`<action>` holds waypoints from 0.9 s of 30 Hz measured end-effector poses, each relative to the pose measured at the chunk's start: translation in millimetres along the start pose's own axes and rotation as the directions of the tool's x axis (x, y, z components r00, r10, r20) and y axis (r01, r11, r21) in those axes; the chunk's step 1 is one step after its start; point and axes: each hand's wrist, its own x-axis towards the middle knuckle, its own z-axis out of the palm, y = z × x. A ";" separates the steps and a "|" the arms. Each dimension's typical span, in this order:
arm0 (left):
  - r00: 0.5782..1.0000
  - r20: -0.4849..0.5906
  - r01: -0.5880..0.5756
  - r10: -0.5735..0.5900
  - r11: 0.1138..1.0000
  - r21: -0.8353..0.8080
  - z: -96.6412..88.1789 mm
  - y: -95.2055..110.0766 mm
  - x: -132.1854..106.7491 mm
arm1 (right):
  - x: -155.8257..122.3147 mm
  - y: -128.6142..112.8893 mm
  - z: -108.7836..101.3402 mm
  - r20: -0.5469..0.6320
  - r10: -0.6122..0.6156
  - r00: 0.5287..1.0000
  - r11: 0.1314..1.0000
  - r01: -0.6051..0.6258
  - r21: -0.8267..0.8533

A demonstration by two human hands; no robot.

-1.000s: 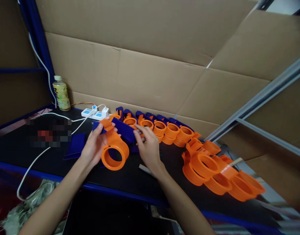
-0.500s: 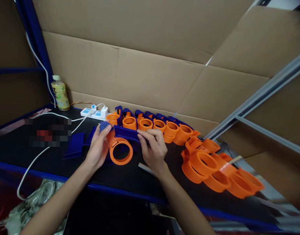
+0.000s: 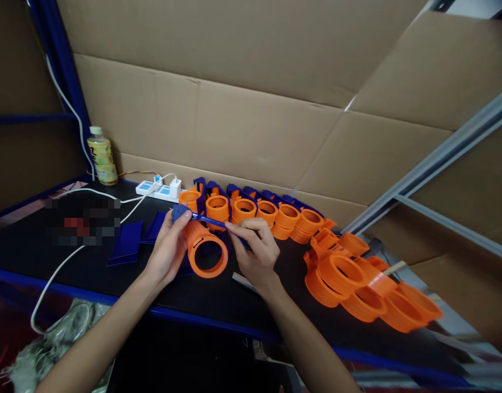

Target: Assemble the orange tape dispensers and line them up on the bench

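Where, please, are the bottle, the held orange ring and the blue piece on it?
bottle (image 3: pixel 102 158), head view, on its label.
orange ring (image 3: pixel 196 233), head view, on its side wall.
blue piece (image 3: pixel 177 210), head view, on its left end.

1. Soft, even light from above falls on the cardboard wall (image 3: pixel 242 109), the brightest part of the view, without glare.
2. The black surface (image 3: pixel 218 297) is dim, and the left corners sink into near darkness.
3. The middle is sharpest: the orange ring (image 3: pixel 205 254) in the left hand (image 3: pixel 169 254) and the blue strip (image 3: pixel 212 221) pinched by the right hand (image 3: pixel 254 251) are crisp, with faint shadows.
4. A pixelated patch (image 3: pixel 82 221) masks the surface at left.
5. The lower right edge smears.
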 end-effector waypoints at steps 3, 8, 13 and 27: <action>1.000 0.015 0.010 -0.010 1.000 -0.010 1.0 0.6 -2.5 | -1.7 2.3 1.4 0.012 0.025 1.000 0.999 -0.025 -0.038; 0.999 0.019 0.038 -0.038 0.999 -0.015 2.7 1.1 -4.5 | 1.4 4.1 1.8 -0.024 -0.006 1.000 1.000 0.005 -0.024; 0.999 -0.016 0.047 -0.048 0.999 -0.026 1.9 0.3 -3.2 | 3.7 2.9 -0.5 -0.147 -0.086 0.985 0.996 0.081 -0.036; 0.993 0.089 0.087 -0.081 0.994 -0.064 8.7 4.3 -6.9 | -4.8 9.8 3.1 -0.019 -0.136 0.990 0.991 0.137 0.005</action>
